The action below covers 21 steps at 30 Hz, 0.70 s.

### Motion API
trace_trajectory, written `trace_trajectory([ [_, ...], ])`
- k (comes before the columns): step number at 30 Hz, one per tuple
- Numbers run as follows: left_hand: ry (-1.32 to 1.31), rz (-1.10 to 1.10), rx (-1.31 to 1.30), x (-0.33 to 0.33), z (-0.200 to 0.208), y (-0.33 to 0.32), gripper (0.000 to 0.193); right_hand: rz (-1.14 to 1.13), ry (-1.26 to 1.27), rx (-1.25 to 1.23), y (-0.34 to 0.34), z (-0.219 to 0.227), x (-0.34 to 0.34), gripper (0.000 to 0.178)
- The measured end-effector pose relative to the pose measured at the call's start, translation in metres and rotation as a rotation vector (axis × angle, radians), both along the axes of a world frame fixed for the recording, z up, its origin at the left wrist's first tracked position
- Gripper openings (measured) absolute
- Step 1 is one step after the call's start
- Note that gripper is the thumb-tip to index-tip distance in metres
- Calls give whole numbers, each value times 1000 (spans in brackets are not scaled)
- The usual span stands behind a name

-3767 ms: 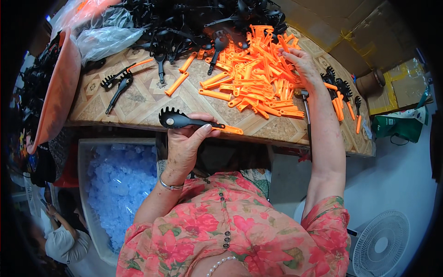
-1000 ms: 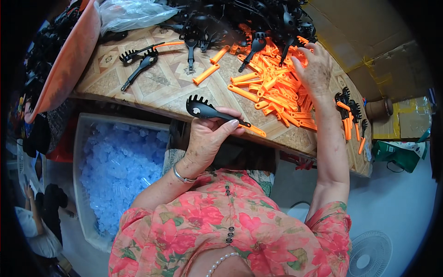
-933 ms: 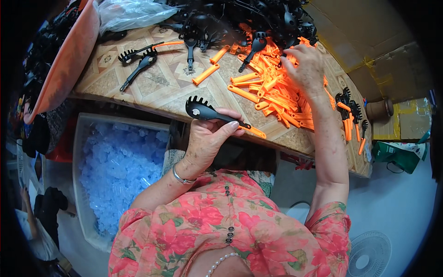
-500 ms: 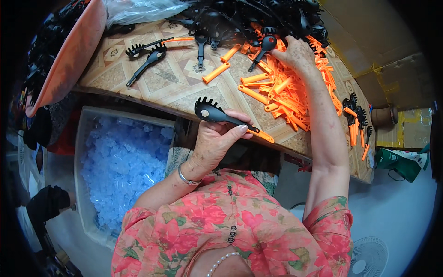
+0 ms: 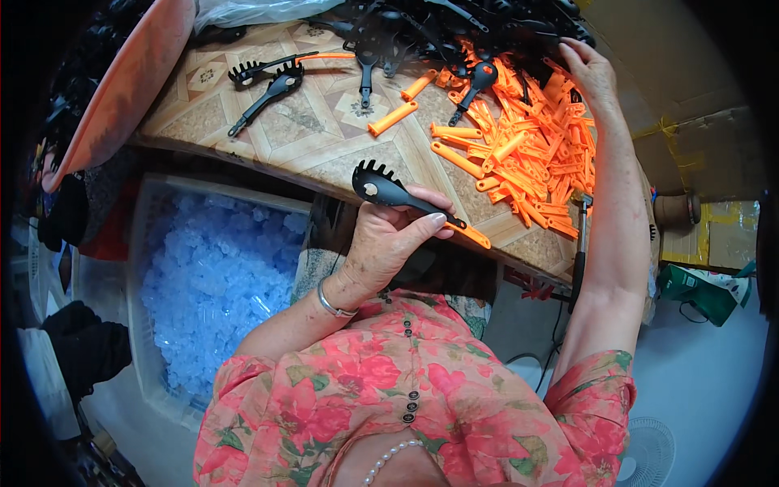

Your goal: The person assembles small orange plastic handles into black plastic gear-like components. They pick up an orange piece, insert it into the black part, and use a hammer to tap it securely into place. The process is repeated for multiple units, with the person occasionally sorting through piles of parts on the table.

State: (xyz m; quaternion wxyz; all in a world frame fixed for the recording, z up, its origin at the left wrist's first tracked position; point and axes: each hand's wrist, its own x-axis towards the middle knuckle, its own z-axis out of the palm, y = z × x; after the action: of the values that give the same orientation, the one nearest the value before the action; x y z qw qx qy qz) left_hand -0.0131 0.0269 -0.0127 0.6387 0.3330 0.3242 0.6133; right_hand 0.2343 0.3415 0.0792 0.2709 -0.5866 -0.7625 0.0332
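Probably light and stiff, the black toothed spoon [image 5: 398, 197] sits in the left hand [image 5: 383, 247], apparently just above the near edge of the bench [image 5: 324, 158]. Its teeth point to about eleven o'clock, and its shaft runs to four, where an orange handle piece [image 5: 473, 236] sticks out beyond the end. The left grip pinches the shaft between thumb and fingers. That narrow neck seems the surest hold; the rounded bowl looks smooth and perhaps slippery, while the slim teeth may be the part likeliest to bend.

From the spoon, two loose orange handles [image 5: 393, 118] lie towards twelve o'clock, with a heap of orange handles [image 5: 519, 154] at two. Farther out at two, the right hand [image 5: 596, 77] reaches the edge of a pile of black utensils [image 5: 422, 32]; whether its grip pinches anything, I cannot tell. Bluish pieces [image 5: 219, 292] fill a bin at eight.
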Motion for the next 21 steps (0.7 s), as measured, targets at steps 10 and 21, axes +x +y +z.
trace_trajectory([
  [10,24,8,-16,-3,-1,-3,15,331,-439,283,-95,-22,-52,22],
  [21,2,32,27,2,-4,-3,16,197,-482,-126,-129,-38,-67,46],
])
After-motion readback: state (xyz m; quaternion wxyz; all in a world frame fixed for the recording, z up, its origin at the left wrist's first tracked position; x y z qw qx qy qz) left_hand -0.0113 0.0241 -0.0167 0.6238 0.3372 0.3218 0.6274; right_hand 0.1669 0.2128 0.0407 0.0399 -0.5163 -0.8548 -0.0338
